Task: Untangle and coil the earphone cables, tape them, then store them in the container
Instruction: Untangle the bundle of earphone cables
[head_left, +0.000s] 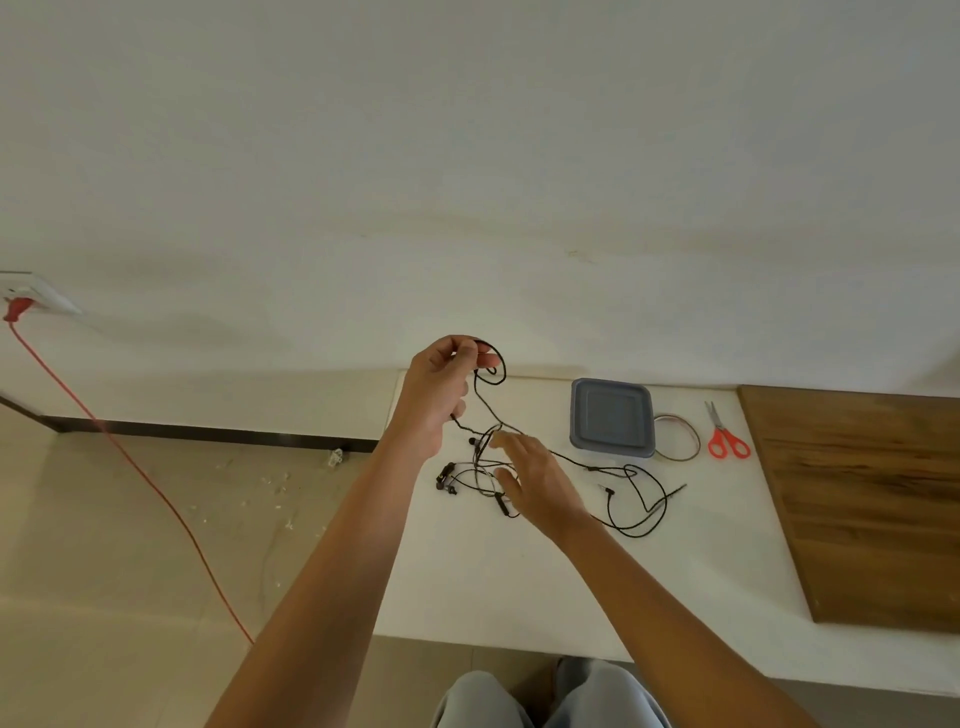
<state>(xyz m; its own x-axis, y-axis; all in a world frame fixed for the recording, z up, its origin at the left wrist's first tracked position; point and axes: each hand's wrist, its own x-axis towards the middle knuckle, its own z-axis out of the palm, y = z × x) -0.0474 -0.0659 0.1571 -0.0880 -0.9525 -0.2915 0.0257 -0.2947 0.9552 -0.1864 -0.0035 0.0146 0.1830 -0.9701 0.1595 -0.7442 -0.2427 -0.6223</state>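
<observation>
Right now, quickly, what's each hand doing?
Left hand: pinches a raised loop of the earphone cables.
Right hand: open, fingers relaxed over those cables.

both bare forearms reach up from the bottom of the frame toward its centre. the left grip (441, 384) is raised just above centre, fingers curled, with thumb and fingertips pinching the earphone cable (504, 370). the right grip (535, 480) is lower and to the right, palm down, fingers spread and loosely straight, thumb apart.
</observation>
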